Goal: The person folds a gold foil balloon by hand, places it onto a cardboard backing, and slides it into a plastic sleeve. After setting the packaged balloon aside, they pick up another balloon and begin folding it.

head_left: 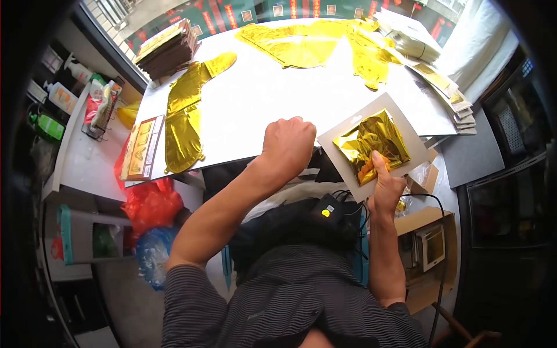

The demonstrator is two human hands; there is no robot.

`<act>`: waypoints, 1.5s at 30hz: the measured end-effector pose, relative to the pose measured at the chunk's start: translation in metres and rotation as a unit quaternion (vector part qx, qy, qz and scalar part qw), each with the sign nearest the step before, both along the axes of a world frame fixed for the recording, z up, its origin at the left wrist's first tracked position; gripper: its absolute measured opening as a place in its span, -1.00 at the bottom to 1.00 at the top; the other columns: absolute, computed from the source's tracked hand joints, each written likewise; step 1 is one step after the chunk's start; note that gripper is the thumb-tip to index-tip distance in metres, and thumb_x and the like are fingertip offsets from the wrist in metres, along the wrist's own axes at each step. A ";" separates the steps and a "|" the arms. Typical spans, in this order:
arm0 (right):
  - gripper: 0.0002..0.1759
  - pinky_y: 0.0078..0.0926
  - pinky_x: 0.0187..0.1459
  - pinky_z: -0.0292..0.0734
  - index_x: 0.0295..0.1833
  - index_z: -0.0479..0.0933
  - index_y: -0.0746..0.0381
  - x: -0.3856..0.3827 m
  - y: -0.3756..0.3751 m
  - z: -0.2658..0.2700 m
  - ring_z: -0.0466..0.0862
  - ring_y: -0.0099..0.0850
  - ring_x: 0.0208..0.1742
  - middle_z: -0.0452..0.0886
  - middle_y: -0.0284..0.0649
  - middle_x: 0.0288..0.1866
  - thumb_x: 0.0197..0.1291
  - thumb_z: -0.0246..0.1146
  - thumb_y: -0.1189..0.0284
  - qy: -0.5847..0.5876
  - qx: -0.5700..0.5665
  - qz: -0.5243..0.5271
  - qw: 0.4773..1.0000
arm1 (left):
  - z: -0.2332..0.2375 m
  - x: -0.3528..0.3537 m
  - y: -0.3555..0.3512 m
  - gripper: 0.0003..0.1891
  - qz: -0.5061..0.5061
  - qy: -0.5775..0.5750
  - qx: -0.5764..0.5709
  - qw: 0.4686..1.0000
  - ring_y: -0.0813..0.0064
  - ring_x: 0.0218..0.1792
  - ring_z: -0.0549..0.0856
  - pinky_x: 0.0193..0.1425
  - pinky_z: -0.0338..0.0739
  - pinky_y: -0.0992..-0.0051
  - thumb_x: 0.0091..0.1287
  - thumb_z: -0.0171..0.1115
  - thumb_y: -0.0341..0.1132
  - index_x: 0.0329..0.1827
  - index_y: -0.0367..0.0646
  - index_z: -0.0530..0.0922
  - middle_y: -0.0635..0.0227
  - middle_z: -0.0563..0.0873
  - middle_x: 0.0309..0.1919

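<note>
My right hand [385, 188] grips a grey card sleeve [343, 168] by its lower edge, thumb on the front. Folded gold foil [371, 139] shows through the square opening of the sleeve. My left hand [288, 145] is closed in a fist over the front edge of the white table [249, 110]; whatever it may hold is hidden. A flat gold foil balloon [184, 124] lies at the table's left side. More gold foil balloons [301, 43] are spread along the back, one piece [368, 64] reaching down at the right.
A stack of printed packs [168, 49] stands at the back left, and a single pack [143, 148] lies at the front left corner. Clear sleeves [409, 35] and cards [444, 87] are piled on the right. Below are an open cardboard box [418, 223] and a red bag [152, 203].
</note>
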State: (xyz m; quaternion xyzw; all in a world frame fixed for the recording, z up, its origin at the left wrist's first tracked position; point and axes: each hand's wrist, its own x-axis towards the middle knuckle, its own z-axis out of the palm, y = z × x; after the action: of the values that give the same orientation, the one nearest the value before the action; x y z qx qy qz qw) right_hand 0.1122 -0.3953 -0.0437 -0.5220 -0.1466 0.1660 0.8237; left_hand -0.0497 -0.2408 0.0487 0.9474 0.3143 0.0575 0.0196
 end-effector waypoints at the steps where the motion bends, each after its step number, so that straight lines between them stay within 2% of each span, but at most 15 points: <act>1: -0.53 -0.40 0.17 0.73 0.32 0.55 0.41 0.000 0.000 -0.001 0.77 -0.40 0.05 0.73 -0.16 0.15 0.33 0.45 0.63 0.003 0.001 0.006 1.000 | 0.002 -0.001 0.000 -0.92 0.001 0.000 0.003 1.000 0.08 -0.21 0.82 -0.20 0.72 0.19 0.21 0.41 -0.41 -0.36 -0.24 0.76 0.00 0.78 -0.27; 3: -0.51 -0.40 0.19 0.72 0.33 0.55 0.41 -0.001 0.000 0.001 0.77 -0.40 0.06 0.73 -0.16 0.15 0.32 0.45 0.63 0.006 0.005 0.011 1.000 | 0.004 -0.001 -0.001 -0.73 0.008 -0.076 -0.006 0.997 0.01 -0.19 0.80 -0.09 0.67 0.10 0.27 0.54 -0.20 -0.36 -0.24 0.72 0.01 0.76 -0.28; 6: -0.50 -0.37 0.21 0.72 0.35 0.54 0.40 -0.003 -0.001 0.006 0.76 -0.39 0.09 0.72 -0.15 0.17 0.32 0.45 0.64 -0.002 0.007 0.003 1.000 | -0.006 -0.001 0.007 -0.69 -0.002 -0.120 -0.036 0.992 0.05 -0.15 0.78 -0.07 0.64 0.11 0.22 0.59 -0.15 -0.36 -0.24 0.71 0.04 0.76 -0.28; 9: -0.49 -0.36 0.22 0.70 0.36 0.53 0.42 -0.005 -0.003 0.009 0.74 -0.39 0.11 0.71 -0.15 0.20 0.33 0.44 0.63 -0.024 0.015 -0.015 0.999 | -0.009 -0.001 0.005 -0.64 0.023 -0.149 -0.089 0.985 0.06 -0.22 0.77 -0.13 0.61 0.10 0.18 0.63 -0.13 -0.38 -0.24 0.68 0.08 0.75 -0.33; 12: -0.46 -0.36 0.23 0.68 0.39 0.50 0.43 0.001 -0.010 0.009 0.72 -0.40 0.13 0.68 -0.15 0.25 0.33 0.44 0.62 0.007 -0.065 -0.003 0.998 | -0.018 0.000 -0.008 -0.63 0.018 -0.213 -0.084 0.973 0.07 -0.30 0.76 -0.19 0.60 0.13 0.18 0.64 -0.12 -0.40 -0.23 0.65 0.11 0.73 -0.40; 16: -0.42 -0.38 0.24 0.67 0.43 0.46 0.42 -0.005 -0.011 0.019 0.70 -0.39 0.17 0.65 -0.14 0.29 0.33 0.43 0.62 -0.010 -0.068 -0.004 0.998 | -0.012 0.008 -0.017 -0.64 0.025 -0.195 -0.134 0.971 0.04 -0.23 0.78 -0.12 0.63 0.09 0.23 0.60 -0.15 -0.32 -0.24 0.62 0.08 0.74 -0.29; 18: -0.43 -0.38 0.24 0.67 0.43 0.46 0.42 -0.007 -0.010 0.016 0.71 -0.38 0.18 0.65 -0.14 0.29 0.33 0.43 0.62 -0.019 -0.051 0.031 0.998 | -0.012 0.012 -0.013 -0.60 0.018 -0.267 -0.153 0.951 0.03 -0.25 0.79 -0.15 0.62 0.09 0.24 0.60 -0.14 -0.35 -0.26 0.56 0.08 0.73 -0.31; 20: -0.43 -0.38 0.24 0.68 0.43 0.47 0.41 -0.009 -0.008 0.015 0.72 -0.38 0.16 0.67 -0.15 0.25 0.33 0.42 0.63 0.005 -0.065 0.038 0.997 | -0.012 0.014 -0.008 -0.64 0.020 -0.259 -0.177 0.949 -0.02 -0.23 0.78 -0.15 0.63 0.06 0.30 0.53 -0.22 -0.24 -0.28 0.51 0.05 0.72 -0.31; 22: -0.45 -0.39 0.22 0.69 0.41 0.48 0.41 -0.012 -0.002 0.014 0.74 -0.38 0.11 0.69 -0.16 0.21 0.33 0.42 0.64 0.055 -0.075 0.065 0.994 | -0.019 0.019 0.001 -0.71 0.016 -0.261 -0.134 0.956 -0.11 -0.22 0.78 -0.11 0.64 0.02 0.34 0.42 -0.33 -0.11 -0.29 0.47 -0.01 0.72 -0.29; 25: -0.51 -0.40 0.18 0.70 0.34 0.53 0.43 -0.018 0.011 0.018 0.76 -0.40 0.06 0.72 -0.16 0.17 0.32 0.43 0.64 0.039 -0.087 0.064 0.993 | -0.021 0.027 0.018 -0.73 0.006 -0.211 -0.116 0.971 -0.19 -0.21 0.77 -0.10 0.65 -0.02 0.32 0.34 -0.42 -0.04 -0.28 0.44 -0.06 0.73 -0.27; 32: -0.56 -0.41 0.15 0.70 0.27 0.58 0.41 -0.015 0.022 0.027 0.76 -0.41 0.05 0.74 -0.17 0.12 0.30 0.46 0.61 0.067 -0.147 0.088 0.983 | -0.012 0.061 0.063 -0.85 -0.048 -0.157 -0.067 0.984 -0.19 -0.24 0.79 -0.17 0.68 -0.03 0.28 0.26 -0.46 -0.15 -0.31 0.54 -0.13 0.75 -0.26; 35: -0.60 -0.45 0.01 0.73 0.22 0.60 0.40 -0.013 0.020 0.025 0.77 -0.43 -0.06 0.75 -0.18 0.04 0.30 0.46 0.60 0.081 -0.142 0.090 0.983 | -0.016 0.077 0.073 -0.92 -0.043 -0.175 -0.066 0.981 -0.19 -0.30 0.79 -0.22 0.69 -0.01 0.29 0.22 -0.47 -0.25 -0.32 0.59 -0.13 0.76 -0.30; 38: -0.67 -0.49 -0.16 0.73 0.14 0.63 0.39 -0.011 0.020 0.032 0.77 -0.46 -0.21 0.76 -0.21 -0.08 0.30 0.47 0.59 0.086 -0.159 0.091 0.979 | -0.010 0.084 0.076 -0.84 -0.036 -0.186 -0.085 0.978 -0.19 -0.33 0.75 -0.22 0.63 -0.03 0.38 0.29 -0.36 -0.28 -0.28 0.55 -0.05 0.76 -0.32; 40: -0.72 -0.52 -0.26 0.70 0.09 0.65 0.38 -0.010 0.019 0.035 0.75 -0.49 -0.31 0.75 -0.25 -0.16 0.30 0.47 0.59 0.110 -0.166 0.115 0.973 | -0.009 0.085 0.075 -0.92 -0.059 -0.201 -0.052 0.977 -0.14 -0.37 0.80 -0.28 0.70 0.01 0.28 0.21 -0.47 -0.27 -0.32 0.59 -0.10 0.76 -0.32; 45: -0.72 -0.50 -0.22 0.72 0.08 0.66 0.38 -0.015 0.020 0.042 0.76 -0.48 -0.29 0.76 -0.24 -0.15 0.29 0.47 0.58 0.113 -0.162 0.112 0.974 | -0.005 0.091 0.076 -0.91 -0.060 -0.205 -0.043 0.976 -0.11 -0.38 0.78 -0.29 0.66 0.02 0.32 0.24 -0.42 -0.26 -0.28 0.56 -0.03 0.74 -0.31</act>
State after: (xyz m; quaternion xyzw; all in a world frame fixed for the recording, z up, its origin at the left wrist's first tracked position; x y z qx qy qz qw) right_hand 0.0974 -0.3756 -0.0021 -0.6065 -0.0815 0.3361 0.7160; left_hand 0.0411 -0.1652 0.0433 0.9307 0.2487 0.2358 0.1276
